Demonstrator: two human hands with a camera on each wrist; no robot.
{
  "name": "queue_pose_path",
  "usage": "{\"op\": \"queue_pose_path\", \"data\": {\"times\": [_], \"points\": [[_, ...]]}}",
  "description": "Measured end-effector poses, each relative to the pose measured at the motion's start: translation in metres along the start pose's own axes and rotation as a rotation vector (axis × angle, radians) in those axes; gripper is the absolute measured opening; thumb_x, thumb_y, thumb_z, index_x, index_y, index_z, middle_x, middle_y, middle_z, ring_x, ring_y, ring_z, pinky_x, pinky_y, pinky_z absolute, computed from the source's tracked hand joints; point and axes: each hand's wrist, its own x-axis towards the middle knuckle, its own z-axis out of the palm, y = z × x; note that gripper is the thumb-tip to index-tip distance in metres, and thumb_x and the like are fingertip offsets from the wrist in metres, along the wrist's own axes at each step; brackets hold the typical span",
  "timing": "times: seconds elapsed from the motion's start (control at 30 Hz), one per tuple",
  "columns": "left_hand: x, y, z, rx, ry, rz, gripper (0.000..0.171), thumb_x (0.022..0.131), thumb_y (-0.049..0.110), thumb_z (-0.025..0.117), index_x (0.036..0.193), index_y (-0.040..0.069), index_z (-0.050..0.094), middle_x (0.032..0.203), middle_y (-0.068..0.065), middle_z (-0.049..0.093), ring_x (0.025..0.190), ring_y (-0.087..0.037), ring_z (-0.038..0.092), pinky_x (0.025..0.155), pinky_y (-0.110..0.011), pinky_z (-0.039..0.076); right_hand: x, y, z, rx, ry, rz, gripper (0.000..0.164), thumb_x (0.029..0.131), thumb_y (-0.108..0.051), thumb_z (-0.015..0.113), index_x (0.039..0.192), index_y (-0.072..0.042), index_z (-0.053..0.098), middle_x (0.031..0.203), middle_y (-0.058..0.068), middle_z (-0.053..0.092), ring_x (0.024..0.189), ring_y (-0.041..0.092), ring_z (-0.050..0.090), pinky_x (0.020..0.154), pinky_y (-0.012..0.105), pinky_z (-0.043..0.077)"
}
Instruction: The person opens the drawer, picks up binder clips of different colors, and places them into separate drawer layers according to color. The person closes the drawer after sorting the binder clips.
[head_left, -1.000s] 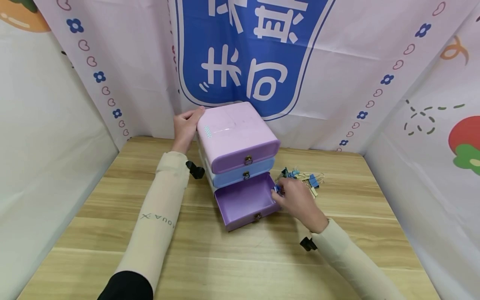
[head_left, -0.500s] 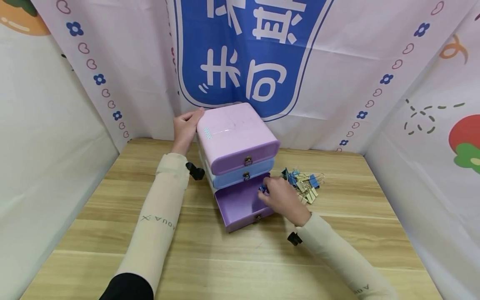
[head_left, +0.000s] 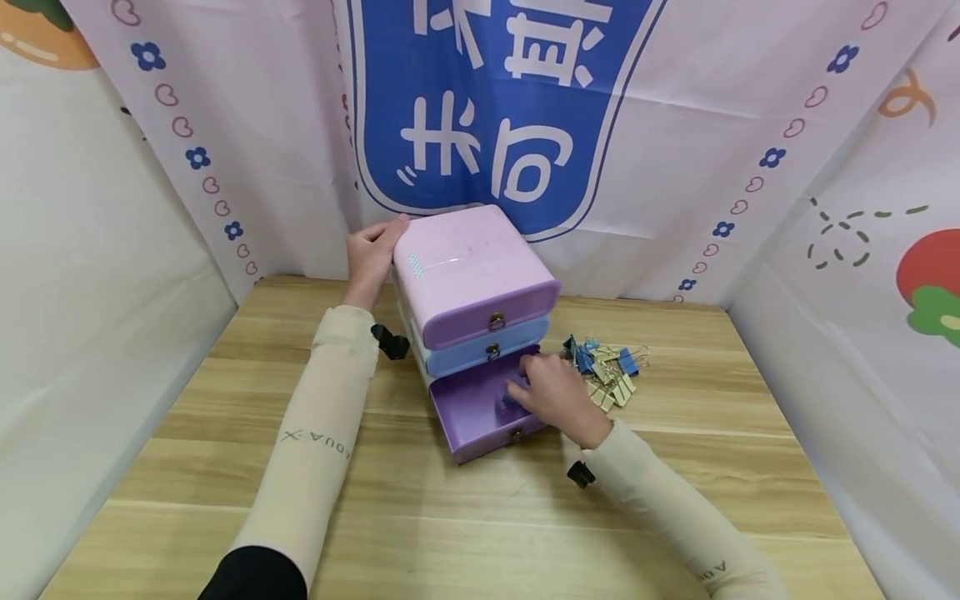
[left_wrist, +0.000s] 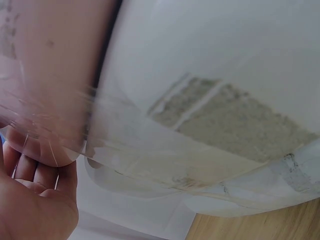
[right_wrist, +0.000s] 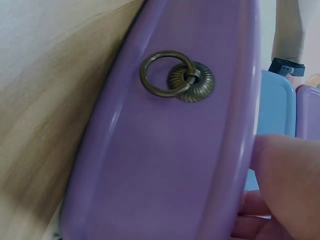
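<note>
A small drawer cabinet stands against the back cloth, with a pink top, a blue middle drawer and a pulled-out purple bottom drawer. At its back left corner my left hand grips the edge, fingers bent round behind. My right hand reaches over the right side of the bottom drawer, thumb and fingers spread apart. Just below the thumb, a small blue binder clip shows in the drawer. In the right wrist view the drawer front with its ring pull hides the fingertips.
Right of the cabinet lies a pile of blue and gold binder clips on the wooden table. Printed cloth closes off the back and both sides.
My right hand has moved left from beside the clip pile into the bottom drawer and let go of a blue binder clip there. My left hand has stayed on the cabinet.
</note>
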Motion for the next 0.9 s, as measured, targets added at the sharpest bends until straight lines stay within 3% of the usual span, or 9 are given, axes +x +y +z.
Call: {"op": "queue_pose_path", "data": {"times": [0.37,0.57,0.7,0.8,0.9], "points": [[0.0,-0.002,-0.002,0.001,-0.008,-0.012,0.051,0.09,0.056,0.08,0.12,0.015,0.08,0.106,0.005,0.075,0.092,-0.009,0.064,0.076,-0.021,0.053,-0.005,0.005,-0.019,0.045,0.031,0.004,0.027,0.095,-0.027,0.077,0.079,-0.008,0.066,0.063,-0.002,0.047,0.053,0.009,0.038,0.047,0.023,0.031],[0.001,-0.001,-0.001,-0.012,-0.011,-0.004,0.049,0.091,0.054,0.08,0.12,0.014,0.081,0.106,0.005,0.075,0.091,-0.009,0.064,0.075,-0.021,0.052,-0.007,0.011,-0.038,0.057,0.022,0.02,0.021,0.095,-0.022,0.078,0.093,-0.002,0.074,0.08,0.007,0.071,0.063,0.012,0.059,0.058,0.026,0.052],[0.0,0.0,-0.001,-0.014,-0.01,-0.006,0.049,0.091,0.054,0.08,0.12,0.014,0.081,0.106,0.005,0.075,0.092,-0.009,0.064,0.077,-0.022,0.052,-0.011,0.018,-0.047,0.043,0.027,0.042,0.023,0.094,-0.02,0.079,0.102,0.002,0.076,0.09,0.012,0.076,0.073,0.017,0.068,0.066,0.032,0.06],[0.0,0.0,0.0,-0.009,-0.008,-0.001,0.048,0.091,0.054,0.079,0.119,0.014,0.081,0.105,0.005,0.075,0.092,-0.009,0.063,0.077,-0.022,0.052,-0.017,0.023,-0.052,0.031,0.041,0.051,0.022,0.094,-0.02,0.078,0.101,0.0,0.076,0.09,0.01,0.075,0.076,0.018,0.068,0.07,0.034,0.06],[0.0,0.0,0.001,-0.006,-0.005,0.004,0.048,0.092,0.053,0.079,0.119,0.014,0.081,0.104,0.006,0.074,0.091,-0.008,0.063,0.076,-0.022,0.051,-0.023,0.028,-0.056,0.02,0.056,0.055,0.019,0.094,-0.02,0.077,0.097,-0.001,0.075,0.083,0.008,0.071,0.07,0.017,0.061,0.064,0.033,0.055]]}}
